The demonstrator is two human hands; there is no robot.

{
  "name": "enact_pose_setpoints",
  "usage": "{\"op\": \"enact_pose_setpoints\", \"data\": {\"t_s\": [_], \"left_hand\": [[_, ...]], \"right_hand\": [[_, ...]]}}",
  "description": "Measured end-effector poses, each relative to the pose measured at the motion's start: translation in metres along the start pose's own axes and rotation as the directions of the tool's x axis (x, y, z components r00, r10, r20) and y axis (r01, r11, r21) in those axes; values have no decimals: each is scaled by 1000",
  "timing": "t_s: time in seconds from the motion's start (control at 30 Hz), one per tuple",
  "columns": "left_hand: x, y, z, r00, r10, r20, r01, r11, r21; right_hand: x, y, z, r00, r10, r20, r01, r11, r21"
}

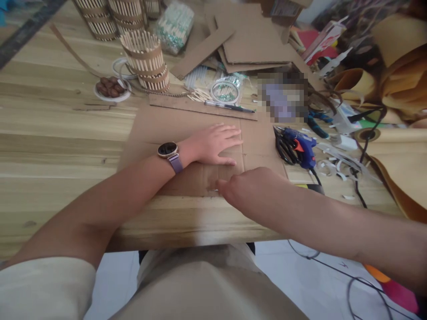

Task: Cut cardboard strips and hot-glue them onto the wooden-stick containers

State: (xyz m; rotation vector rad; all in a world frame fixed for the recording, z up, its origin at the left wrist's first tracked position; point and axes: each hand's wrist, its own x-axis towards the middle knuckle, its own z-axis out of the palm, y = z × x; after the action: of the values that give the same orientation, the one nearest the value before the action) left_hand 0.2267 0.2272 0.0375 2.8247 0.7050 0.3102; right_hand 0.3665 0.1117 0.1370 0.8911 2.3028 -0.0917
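Note:
A flat sheet of brown cardboard (147, 129) lies near the front edge of the wooden table. My left hand (216, 143), with a watch (167, 150) on its wrist, rests flat on the sheet, fingers spread. Nearer to me, my right hand (245, 186) is closed low over the sheet's front part. A small, pale, blurred tip shows by its fingertips, but what it belongs to is hidden. Along the sheet's far side lie a narrow cardboard strip (200, 106) and a dark pen (230, 106).
Right of the sheet are a blue glue gun (300, 144), pliers (316, 126), tape scraps and cables. Behind stand a stick-walled basket (145, 62), a bowl of brown nuts (111, 89), a tape roll (225, 92) and stacked cardboard (256, 42). Rolled brown paper (400, 146) lies far right.

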Motion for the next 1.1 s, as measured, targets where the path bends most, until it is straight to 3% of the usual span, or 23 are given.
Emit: {"op": "enact_pose_setpoints", "data": {"t_s": [0.1,0.23,0.47,0.67,0.8,0.9,1.1], "left_hand": [[0,0,0,1000,8,1,-8,1000,13],[0,1,-1,1000,4,15,-4,1000,16],[-1,-1,2,1000,14,4,-14,999,37],[-2,-1,2,1000,13,6,-13,1000,24],[-3,-1,1,1000,20,8,-21,999,34],[-3,-1,2,1000,21,4,-21,999,30],[-2,-1,2,1000,19,5,-20,999,47]], "right_hand": [[1,-4,-4,1000,-9,-29,9,1000,9],[2,-5,-3,1000,22,19,-23,999,48],[-2,4,13,991,28,-132,-15,995,96],[-3,9,20,986,-44,-163,40,999,-29],[-2,11,26,978,0,-207,19,996,86],[-2,12,27,984,43,-174,-16,988,156],[-2,13,19,1000,2,-17,-1,1000,14]]}}
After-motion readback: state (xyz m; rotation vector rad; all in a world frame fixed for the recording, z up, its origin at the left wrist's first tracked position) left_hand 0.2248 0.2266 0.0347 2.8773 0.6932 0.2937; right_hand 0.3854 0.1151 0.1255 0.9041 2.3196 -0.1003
